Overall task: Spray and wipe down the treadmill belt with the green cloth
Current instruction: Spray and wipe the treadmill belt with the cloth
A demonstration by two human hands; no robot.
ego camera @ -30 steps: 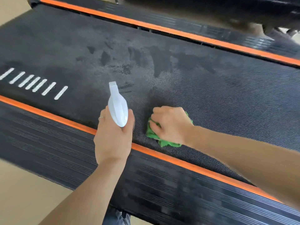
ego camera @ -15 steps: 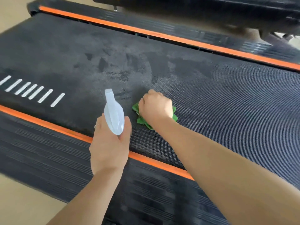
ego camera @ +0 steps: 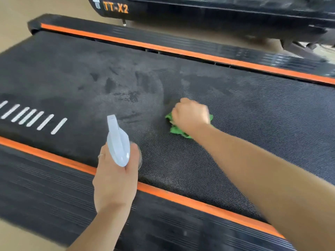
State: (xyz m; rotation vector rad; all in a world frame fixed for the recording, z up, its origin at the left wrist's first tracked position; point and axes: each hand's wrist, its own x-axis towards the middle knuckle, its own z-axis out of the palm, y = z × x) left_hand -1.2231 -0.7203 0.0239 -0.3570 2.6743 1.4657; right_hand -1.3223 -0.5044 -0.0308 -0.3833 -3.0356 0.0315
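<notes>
The treadmill belt (ego camera: 235, 124), black and finely textured, serves as the landmark and runs across the view between 2 orange side strips. The right hand (ego camera: 190, 115) sits on the middle of the belt with its fingers curled down over the green cloth (ego camera: 175, 130), bunching it against the belt surface; cloth edges poke out on both sides of the hand. The left hand (ego camera: 116, 178) hovers over the near edge of the belt, wrapped around a white spray bottle (ego camera: 117, 142) whose nozzle points away across the belt. A ring shows on 1 finger of that hand. Darker damp patches (ego camera: 134, 96) mark the belt just beyond the bottle. A row of 7 white stripes (ego camera: 32, 117) lies on the belt's left part.
</notes>
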